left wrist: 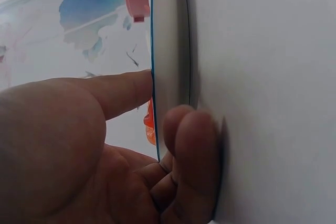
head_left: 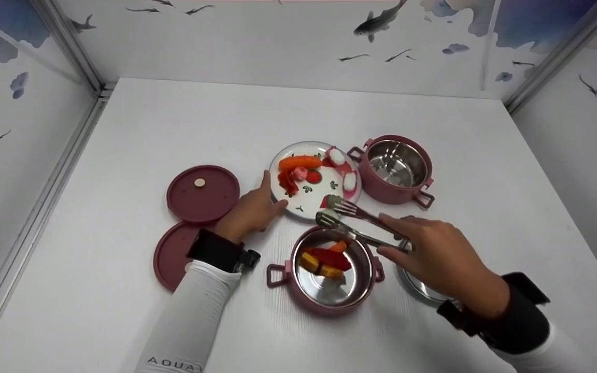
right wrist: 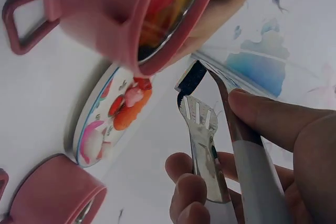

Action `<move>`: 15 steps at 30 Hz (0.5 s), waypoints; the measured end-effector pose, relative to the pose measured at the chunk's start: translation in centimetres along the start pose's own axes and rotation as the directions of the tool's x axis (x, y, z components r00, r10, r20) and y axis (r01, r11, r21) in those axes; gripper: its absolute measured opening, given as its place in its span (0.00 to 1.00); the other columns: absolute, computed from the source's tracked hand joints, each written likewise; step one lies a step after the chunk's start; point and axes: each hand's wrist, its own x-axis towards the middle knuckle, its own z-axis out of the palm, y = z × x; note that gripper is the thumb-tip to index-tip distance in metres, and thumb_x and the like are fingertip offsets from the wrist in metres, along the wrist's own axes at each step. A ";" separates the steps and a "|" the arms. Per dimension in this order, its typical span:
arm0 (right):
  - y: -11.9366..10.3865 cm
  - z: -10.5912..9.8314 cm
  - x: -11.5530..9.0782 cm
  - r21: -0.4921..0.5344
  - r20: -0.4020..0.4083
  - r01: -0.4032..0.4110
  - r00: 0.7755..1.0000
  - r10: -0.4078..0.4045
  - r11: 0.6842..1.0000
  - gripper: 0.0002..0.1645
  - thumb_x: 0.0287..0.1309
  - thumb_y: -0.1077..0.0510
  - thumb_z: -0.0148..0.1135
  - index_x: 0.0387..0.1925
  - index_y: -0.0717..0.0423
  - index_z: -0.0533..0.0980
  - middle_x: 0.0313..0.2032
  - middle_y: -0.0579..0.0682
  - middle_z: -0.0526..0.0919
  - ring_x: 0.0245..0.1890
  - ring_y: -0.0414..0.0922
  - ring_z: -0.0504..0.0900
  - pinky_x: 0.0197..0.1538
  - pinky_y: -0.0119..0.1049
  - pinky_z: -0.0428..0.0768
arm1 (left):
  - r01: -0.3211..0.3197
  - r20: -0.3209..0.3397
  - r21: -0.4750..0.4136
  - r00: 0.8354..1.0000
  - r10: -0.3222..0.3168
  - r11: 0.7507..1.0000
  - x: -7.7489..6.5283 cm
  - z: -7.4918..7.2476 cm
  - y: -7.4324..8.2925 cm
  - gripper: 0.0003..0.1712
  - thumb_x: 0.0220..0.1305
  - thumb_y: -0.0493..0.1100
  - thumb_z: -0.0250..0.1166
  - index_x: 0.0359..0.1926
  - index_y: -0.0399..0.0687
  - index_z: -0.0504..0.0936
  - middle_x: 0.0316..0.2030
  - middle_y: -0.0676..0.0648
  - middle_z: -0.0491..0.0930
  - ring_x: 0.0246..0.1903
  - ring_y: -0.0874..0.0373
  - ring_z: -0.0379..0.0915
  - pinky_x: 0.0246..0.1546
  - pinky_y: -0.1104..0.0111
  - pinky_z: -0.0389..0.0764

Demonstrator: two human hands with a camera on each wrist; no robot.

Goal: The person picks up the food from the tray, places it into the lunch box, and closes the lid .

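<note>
My left hand [head_left: 254, 207] holds the near left rim of a white plate [head_left: 315, 199], thumb on the edge and fingers curled beneath, as the left wrist view shows. On the plate lie an orange carrot [head_left: 301, 162], a red pepper-like piece [head_left: 287, 182] and pink-and-white pieces [head_left: 349, 182]. My right hand [head_left: 433, 254] grips metal tongs [head_left: 363, 213] with slotted ends, over the plate's near edge. Between their tips in the right wrist view is a dark piece with a pale edge [right wrist: 192, 77]; its kind cannot be told. Below stands a pink pot [head_left: 324, 309] holding red, orange and yellow pieces [head_left: 329, 259].
A second pink pot [head_left: 392, 189] with a shiny steel inside stands right of the plate. Two dark red lids [head_left: 210, 204] [head_left: 169, 259] lie to the left, one partly behind my left wrist. A round metal-rimmed thing [head_left: 420, 290] is partly hidden beneath my right hand.
</note>
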 end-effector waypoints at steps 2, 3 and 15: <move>-0.8 -0.1 -1.2 -0.024 0.008 0.012 1.000 -0.012 1.000 0.33 0.52 0.45 0.76 0.60 0.44 0.80 0.35 0.44 0.88 0.31 0.37 0.82 0.35 0.38 0.80 | -0.004 -0.001 0.006 1.000 0.004 1.000 0.0 -0.1 0.1 0.54 0.73 0.59 0.54 0.80 0.45 0.28 0.47 0.35 0.81 0.24 0.51 0.78 0.24 0.67 0.75; -1.1 0.0 -1.8 -0.037 0.014 0.021 1.000 -0.020 0.999 0.33 0.51 0.44 0.76 0.60 0.43 0.80 0.35 0.44 0.88 0.32 0.36 0.83 0.35 0.37 0.81 | -0.010 -0.006 0.014 1.000 0.010 1.000 0.0 -0.1 0.1 0.54 0.74 0.59 0.54 0.80 0.45 0.28 0.47 0.35 0.81 0.24 0.52 0.78 0.25 0.66 0.75; -2.4 1.2 -4.6 -0.064 0.076 0.054 0.996 -0.049 0.996 0.32 0.53 0.41 0.74 0.61 0.38 0.79 0.34 0.40 0.87 0.31 0.35 0.84 0.32 0.33 0.80 | 0.008 0.006 -0.011 1.000 -0.008 1.000 -0.1 0.0 0.0 0.53 0.74 0.58 0.54 0.80 0.47 0.28 0.44 0.38 0.81 0.19 0.54 0.78 0.23 0.66 0.75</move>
